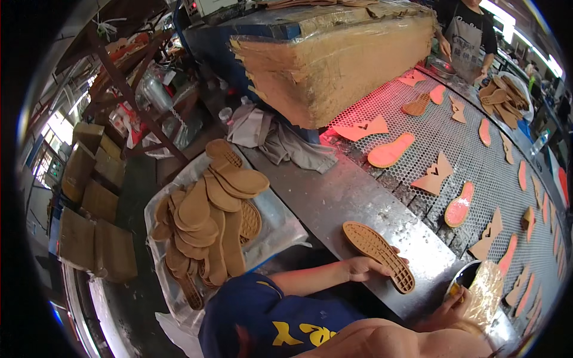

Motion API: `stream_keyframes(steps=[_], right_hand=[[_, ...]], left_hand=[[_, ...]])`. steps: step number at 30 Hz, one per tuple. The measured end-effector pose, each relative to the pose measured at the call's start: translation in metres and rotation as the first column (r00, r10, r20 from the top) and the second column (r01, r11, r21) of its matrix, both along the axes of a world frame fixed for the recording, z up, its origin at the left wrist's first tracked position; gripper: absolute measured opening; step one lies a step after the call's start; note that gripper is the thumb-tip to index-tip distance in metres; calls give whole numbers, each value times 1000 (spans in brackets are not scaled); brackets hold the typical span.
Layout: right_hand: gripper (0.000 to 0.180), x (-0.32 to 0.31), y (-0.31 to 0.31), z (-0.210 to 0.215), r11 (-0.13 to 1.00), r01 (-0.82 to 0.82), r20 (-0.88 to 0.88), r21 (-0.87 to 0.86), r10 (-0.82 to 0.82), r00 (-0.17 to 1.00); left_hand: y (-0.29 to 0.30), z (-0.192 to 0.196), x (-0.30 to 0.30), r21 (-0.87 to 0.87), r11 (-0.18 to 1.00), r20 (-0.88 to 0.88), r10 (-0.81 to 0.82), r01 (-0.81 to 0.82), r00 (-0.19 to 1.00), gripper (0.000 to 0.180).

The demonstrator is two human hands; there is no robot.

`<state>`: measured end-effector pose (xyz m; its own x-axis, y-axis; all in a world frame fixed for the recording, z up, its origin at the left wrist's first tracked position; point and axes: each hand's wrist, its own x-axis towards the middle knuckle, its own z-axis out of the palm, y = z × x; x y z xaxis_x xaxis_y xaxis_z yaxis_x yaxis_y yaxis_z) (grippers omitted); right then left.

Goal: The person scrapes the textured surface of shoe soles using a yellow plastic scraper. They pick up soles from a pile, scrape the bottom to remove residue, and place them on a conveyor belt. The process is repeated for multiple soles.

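Note:
My left hand (369, 269) is closed around a brown shoe sole (377, 250), its grid-ribbed side facing up, above the metal ledge. At the lower right, my right hand (452, 309) is closed at the rim of a bowl (467, 273) partly wrapped in shiny film. A small yellow bit shows at its fingertips; what it belongs to is hidden. To the left, a heap of brown soles (206, 221) lies on a plastic-lined tray (280, 230).
A mesh conveyor (406, 128) carries pink-coated soles (459, 204) and tan V-notched pieces (434, 174). Grey cloth (274, 138) lies by a cardboard-covered machine (352, 65). Across the belt stands a person in an apron (464, 42). Cardboard boxes (95, 244) are at far left.

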<state>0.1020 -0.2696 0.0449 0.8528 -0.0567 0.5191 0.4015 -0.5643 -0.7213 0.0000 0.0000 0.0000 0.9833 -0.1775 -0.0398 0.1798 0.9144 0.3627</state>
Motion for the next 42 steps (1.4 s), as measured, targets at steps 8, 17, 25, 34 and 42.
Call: stream_keyframes(steps=[8, 17, 25, 34, 42], right_hand=[[22, -4, -3, 2, 996, 5, 107, -90, 5, 994], [20, -3, -5, 9, 998, -16, 100, -55, 22, 995], [20, -10, -2, 17, 997, 28, 139, -66, -18, 990], [14, -32, 33, 62, 989, 146, 176, 18, -147, 973], [11, -30, 28, 52, 990, 139, 141, 16, -140, 980]], left_hand=[[-4, 7, 1, -20, 999, -13, -26, 26, 1000, 66], [-11, 10, -3, -46, 999, -13, -24, 24, 1000, 66], [-6, 11, -1, -9, 999, -12, -53, 53, 999, 68], [16, 47, -16, 640, 755, 209, 5, -141, 978, 62], [9, 32, -10, 494, 849, 322, 20, -186, 946, 66]])
